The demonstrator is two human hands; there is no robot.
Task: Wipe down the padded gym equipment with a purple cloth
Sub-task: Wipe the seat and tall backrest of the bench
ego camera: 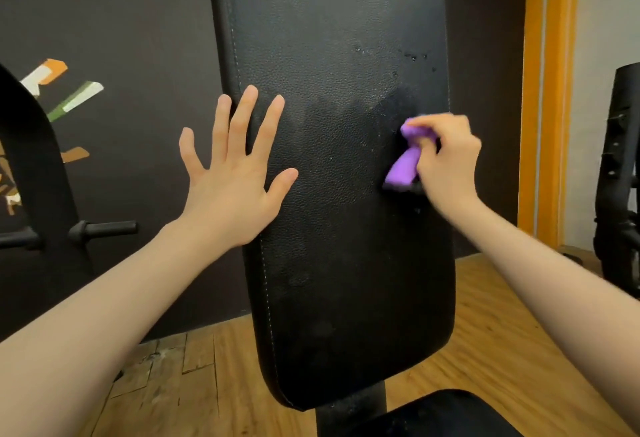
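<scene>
Purple cloth (407, 159), bunched in the gripping right hand (446, 163) at the backrest pad's (346, 228) three o'clock edge, should sweep overlapping strokes while the spread left hand (232, 177) braces at nine.

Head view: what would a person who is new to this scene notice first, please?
First the tall black pad that fills the middle, standing nearly upright. Then the purple cloth, bunched in the right hand near the pad's right edge, with a darker damp-looking patch just left of it. The left hand lies spread, fingers straight, at the pad's left edge.
</scene>
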